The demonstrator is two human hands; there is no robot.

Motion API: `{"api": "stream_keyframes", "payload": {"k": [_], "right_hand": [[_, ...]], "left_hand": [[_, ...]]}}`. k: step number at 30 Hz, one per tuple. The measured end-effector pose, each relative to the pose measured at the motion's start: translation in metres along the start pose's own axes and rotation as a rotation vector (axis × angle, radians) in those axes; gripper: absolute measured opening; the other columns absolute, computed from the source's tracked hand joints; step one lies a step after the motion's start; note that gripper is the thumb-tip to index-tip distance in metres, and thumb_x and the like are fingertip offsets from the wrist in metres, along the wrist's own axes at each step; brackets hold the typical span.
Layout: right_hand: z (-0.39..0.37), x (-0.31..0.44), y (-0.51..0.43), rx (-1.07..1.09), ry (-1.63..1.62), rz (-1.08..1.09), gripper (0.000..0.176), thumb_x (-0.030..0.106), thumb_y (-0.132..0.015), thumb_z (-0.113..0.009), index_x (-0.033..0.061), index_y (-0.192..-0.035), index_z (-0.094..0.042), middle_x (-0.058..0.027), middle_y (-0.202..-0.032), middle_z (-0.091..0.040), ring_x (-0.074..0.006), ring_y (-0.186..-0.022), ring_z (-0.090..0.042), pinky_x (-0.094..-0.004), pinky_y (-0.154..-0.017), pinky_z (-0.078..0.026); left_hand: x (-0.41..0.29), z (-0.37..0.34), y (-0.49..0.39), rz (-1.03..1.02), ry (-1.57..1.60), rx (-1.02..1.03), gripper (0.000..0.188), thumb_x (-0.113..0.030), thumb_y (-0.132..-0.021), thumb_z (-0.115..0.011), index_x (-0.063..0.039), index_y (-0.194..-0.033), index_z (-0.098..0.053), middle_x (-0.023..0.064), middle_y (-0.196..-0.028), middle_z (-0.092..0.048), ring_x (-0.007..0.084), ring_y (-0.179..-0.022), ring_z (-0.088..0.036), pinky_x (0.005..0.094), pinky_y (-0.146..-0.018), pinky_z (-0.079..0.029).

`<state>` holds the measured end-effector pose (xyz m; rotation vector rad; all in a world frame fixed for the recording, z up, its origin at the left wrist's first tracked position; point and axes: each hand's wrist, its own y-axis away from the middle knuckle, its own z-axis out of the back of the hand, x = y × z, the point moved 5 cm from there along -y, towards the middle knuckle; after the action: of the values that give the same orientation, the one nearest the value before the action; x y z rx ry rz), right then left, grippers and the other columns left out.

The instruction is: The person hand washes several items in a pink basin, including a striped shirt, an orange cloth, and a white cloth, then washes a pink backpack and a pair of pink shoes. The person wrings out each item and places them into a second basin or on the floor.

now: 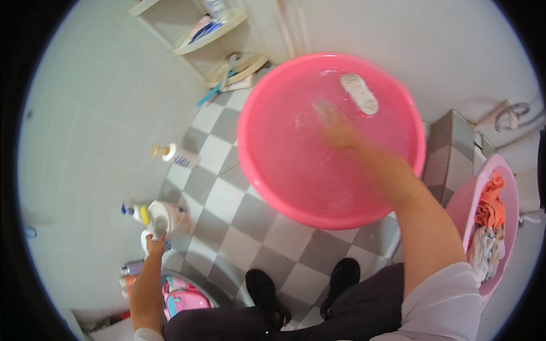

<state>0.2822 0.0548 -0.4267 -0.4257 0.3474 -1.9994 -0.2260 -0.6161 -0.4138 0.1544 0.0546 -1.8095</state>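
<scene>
A large round pink plastic basin (pixel 251 170) of water stands on the tiled floor. My right hand (pixel 339 128), blurred by motion, reaches into it; a pale, blurred patch shows at the fingertips, and I cannot tell whether the hand holds anything. A white shoe-shaped item (pixel 359 93) floats near the basin's far right side. At the left, my left hand (pixel 155 245) grips a small whitish, cup-like object (pixel 159 226) beside a white bucket (pixel 177 218). A pump bottle with a blue top (pixel 135 212) is close by that bucket.
A white pump bottle (pixel 181 156) stands by the left wall. Corner shelves (pixel 213 36) hold toiletries, with a blue-handled brush (pixel 213 93) below. At the right is a pink tub (pixel 509 238) of clothes. A grey basin (pixel 209 286) with pink items lies near my black shoes (pixel 261 285).
</scene>
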Motion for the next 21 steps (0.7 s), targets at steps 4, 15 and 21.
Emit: {"api": "stream_keyframes", "payload": {"k": [4,15,21], "right_hand": [[-0.015,0.054,0.006,0.578,-0.375,-0.753,0.074,0.036,-0.096,-0.056,0.0104,-0.159,-0.026,-0.0264,-0.156,-0.037,-0.044,-0.137,-0.048,-0.054,-0.111,-0.041],[0.023,0.066,0.005,0.325,-1.505,-0.977,0.049,0.035,-0.097,-0.057,0.0095,-0.139,-0.053,-0.0092,-0.108,-0.072,-0.0204,-0.099,-0.069,-0.0414,-0.083,-0.055],[0.005,0.113,0.027,0.468,-2.051,-1.149,0.041,0.035,-0.099,-0.049,0.0109,-0.131,-0.061,-0.0092,-0.119,-0.069,-0.0233,-0.106,-0.068,-0.0438,-0.089,-0.056]], "left_hand": [[0.087,0.046,0.001,0.345,0.152,0.111,0.052,-0.026,-0.079,-0.087,0.006,-0.112,-0.063,0.0225,-0.099,-0.071,0.0316,-0.084,-0.073,0.0419,-0.07,-0.058],[-0.059,0.098,0.053,-0.129,0.368,-0.287,0.033,-0.022,-0.094,-0.066,0.005,-0.114,-0.064,0.0178,-0.098,-0.069,0.0249,-0.089,-0.066,0.037,-0.083,-0.052],[-0.282,0.11,0.091,-0.518,0.781,0.123,0.026,-0.014,-0.1,-0.061,0.0,-0.122,-0.061,0.0047,-0.096,-0.064,0.0125,-0.084,-0.057,0.0307,-0.077,-0.05]]}}
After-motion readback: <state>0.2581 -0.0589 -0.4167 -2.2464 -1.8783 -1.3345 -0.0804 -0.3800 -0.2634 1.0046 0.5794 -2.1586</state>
